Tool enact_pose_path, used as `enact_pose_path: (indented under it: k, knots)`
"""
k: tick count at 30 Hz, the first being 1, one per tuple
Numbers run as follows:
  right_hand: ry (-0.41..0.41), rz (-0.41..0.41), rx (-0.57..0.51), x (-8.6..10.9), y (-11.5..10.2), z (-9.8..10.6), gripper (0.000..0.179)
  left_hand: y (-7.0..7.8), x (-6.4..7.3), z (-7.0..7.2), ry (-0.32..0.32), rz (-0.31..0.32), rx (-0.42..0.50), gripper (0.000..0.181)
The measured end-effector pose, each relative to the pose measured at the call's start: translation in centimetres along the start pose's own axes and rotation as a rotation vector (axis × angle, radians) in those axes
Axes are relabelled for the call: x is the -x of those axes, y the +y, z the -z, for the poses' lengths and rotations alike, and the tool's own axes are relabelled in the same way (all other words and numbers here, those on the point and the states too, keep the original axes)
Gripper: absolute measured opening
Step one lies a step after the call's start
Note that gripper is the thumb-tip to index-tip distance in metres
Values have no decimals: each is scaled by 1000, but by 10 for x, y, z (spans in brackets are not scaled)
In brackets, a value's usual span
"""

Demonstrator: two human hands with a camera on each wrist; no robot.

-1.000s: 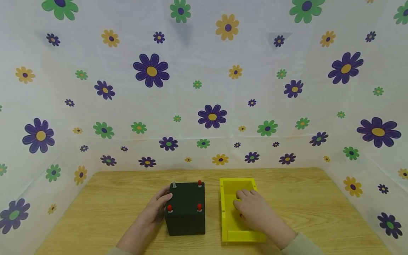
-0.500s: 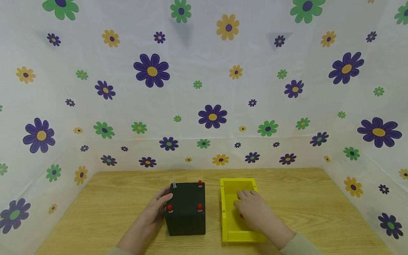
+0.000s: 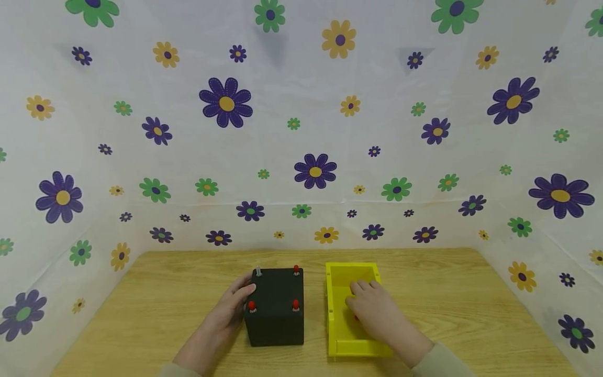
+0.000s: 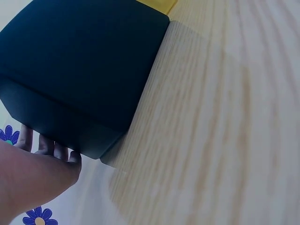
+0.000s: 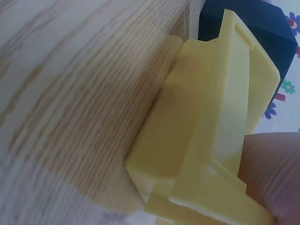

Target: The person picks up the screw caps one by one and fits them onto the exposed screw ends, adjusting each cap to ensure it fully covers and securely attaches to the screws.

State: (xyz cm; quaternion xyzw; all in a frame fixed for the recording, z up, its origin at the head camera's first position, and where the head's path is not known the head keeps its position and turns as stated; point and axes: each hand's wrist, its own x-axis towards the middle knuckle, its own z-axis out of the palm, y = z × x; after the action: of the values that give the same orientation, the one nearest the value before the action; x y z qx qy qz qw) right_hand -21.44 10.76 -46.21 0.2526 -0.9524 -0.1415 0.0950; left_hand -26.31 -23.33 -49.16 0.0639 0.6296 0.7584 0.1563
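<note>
A black box (image 3: 275, 303) stands on the table with toggle switches at its top corners. Three carry red caps, such as the front right cap (image 3: 296, 303); the back left switch (image 3: 258, 271) shows bare metal. My left hand (image 3: 230, 307) grips the box by its left side, thumb at the top edge, fingertips along its side in the left wrist view. My right hand (image 3: 377, 311) reaches down into a yellow bin (image 3: 332, 330), fingers bent downward. Just below them shows a small red piece (image 3: 356, 318), mostly covered; I cannot tell whether the fingers hold it.
The wooden table (image 3: 438, 293) carries the box and bin side by side, a narrow gap between them. A white cloth with printed flowers (image 3: 315, 172) rises behind the table and along both sides. The bin's front lip (image 3: 363, 348) lies beneath my right wrist.
Hardly anything differs: the right hand has shifted slightly inside the bin, and the head view has tilted a little. The left hand and box stay put.
</note>
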Motion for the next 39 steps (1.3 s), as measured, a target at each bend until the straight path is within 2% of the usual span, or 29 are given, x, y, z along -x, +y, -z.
enact_pose_path:
  k: [3,7,24,32,39]
  knots:
    - [3,16,22,-1,0,-1,6,1,-1,-3,43,34,1,59]
    - [-1,27,49,-2,-1,2,4,2,-1,-5,67,49,1,58]
    - [-28,14,43,-3,-2,4,5,2,-1,-5,55,39,17,58]
    - [-32,26,-16,-5,0,3,5,1,0,-4,43,30,12,54]
    - [-29,40,-31,-6,2,4,6,1,-1,-4,60,41,10,53]
